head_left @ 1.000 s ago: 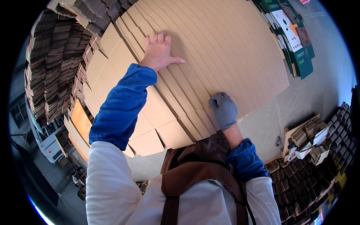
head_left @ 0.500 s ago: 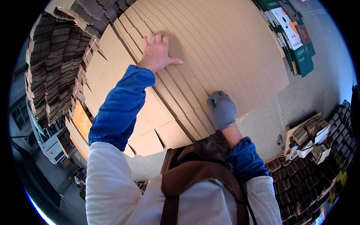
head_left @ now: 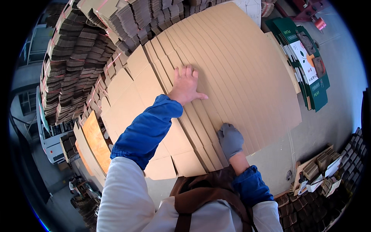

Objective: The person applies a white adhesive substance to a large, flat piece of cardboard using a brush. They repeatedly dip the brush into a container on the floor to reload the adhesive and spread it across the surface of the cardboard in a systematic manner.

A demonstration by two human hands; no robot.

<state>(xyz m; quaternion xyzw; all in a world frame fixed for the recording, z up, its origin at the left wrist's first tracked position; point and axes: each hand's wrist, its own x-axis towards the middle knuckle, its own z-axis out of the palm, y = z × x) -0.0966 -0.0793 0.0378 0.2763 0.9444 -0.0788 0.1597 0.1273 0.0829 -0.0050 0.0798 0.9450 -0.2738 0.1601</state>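
Note:
Flat brown cardboard sheets (head_left: 247, 85) lie overlapped in front of me like a fanned deck, their long edges forming several parallel steps. My bare left hand (head_left: 185, 85) rests palm down across the stepped edges, fingers and thumb spread. A grey glove covers my right hand (head_left: 231, 141), which sits on the sheets nearer my body. Its fingers are curled in, and what they hold, if anything, is hidden. Left of the steps, a sheet with slotted flaps (head_left: 148, 127) shows its broad face.
Tall stacks of folded cardboard (head_left: 77, 65) stand at the left and far side. Green printed cartons (head_left: 309, 65) lie at the right. A wooden tray of cardboard pieces (head_left: 317, 170) sits lower right beside dark stacked bundles (head_left: 297, 210). An orange-brown board (head_left: 96, 135) leans at the left.
My view has shifted, so the cardboard and surroundings appear lower in the picture. Both hands keep about the same places on the sheets, the left flat and the right curled.

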